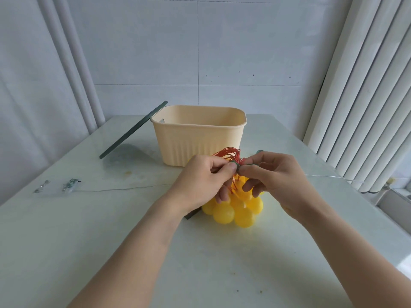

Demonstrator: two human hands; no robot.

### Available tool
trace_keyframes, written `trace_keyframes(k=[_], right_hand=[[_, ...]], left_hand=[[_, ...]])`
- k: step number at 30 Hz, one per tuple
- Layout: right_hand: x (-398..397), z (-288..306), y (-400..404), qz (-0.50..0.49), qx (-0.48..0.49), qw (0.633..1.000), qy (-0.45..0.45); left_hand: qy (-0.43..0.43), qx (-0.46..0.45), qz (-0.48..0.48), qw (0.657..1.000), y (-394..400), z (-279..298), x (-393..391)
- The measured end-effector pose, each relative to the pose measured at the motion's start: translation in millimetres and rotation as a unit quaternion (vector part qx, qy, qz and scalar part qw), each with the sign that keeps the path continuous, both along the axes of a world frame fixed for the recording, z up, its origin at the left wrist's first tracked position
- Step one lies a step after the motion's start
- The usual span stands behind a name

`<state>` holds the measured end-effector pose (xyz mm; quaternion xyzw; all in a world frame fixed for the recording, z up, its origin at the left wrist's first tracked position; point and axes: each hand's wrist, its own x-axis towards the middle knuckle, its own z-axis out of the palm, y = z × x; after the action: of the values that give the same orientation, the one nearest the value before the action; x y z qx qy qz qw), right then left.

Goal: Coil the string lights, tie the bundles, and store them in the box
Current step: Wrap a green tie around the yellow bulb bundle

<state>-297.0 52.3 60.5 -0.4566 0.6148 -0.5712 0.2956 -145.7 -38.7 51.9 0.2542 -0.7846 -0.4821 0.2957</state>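
Observation:
A bundle of string lights hangs between my hands: several yellow globe bulbs [233, 213] cluster below, touching the table, and loops of red wire [229, 153] stick up above my fingers. My left hand [200, 178] grips the coiled wire from the left. My right hand [273, 174] pinches a green tie [237, 166] at the neck of the bundle, thumb and forefinger meeting my left thumb. The beige ribbed box [198, 138] stands open just behind the bundle. A small dark flat thing [192, 215] shows under my left wrist.
A dark lid [133, 130] leans against the box's left side. A second, thin clear wire string [124, 188] runs across the table to a clear battery case [55, 186] at the left, and its other end trails right [329, 176]. White blinds hang at the right.

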Motion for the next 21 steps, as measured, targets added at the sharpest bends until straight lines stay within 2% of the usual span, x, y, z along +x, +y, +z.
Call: trace_keyframes(k=[4,13,17,21], right_hand=[[-5,5,2,-0.011,-0.019,0.999,0.023],[-4,-6,-1,0.01,0.048,0.985,0.165],[-2,0,5,0.025,0.102,0.965,0.242],[-1,0,6,0.058,0.138,0.96,0.234]], left_hand=[[0.013,-0.009,0.015,1.0,-6,0,4],[0.003,-0.031,0.017,0.999,-8,-2,5],[-0.024,-0.086,0.032,0.996,-6,-5,2],[-0.047,-0.146,0.065,0.986,-6,-9,-2]])
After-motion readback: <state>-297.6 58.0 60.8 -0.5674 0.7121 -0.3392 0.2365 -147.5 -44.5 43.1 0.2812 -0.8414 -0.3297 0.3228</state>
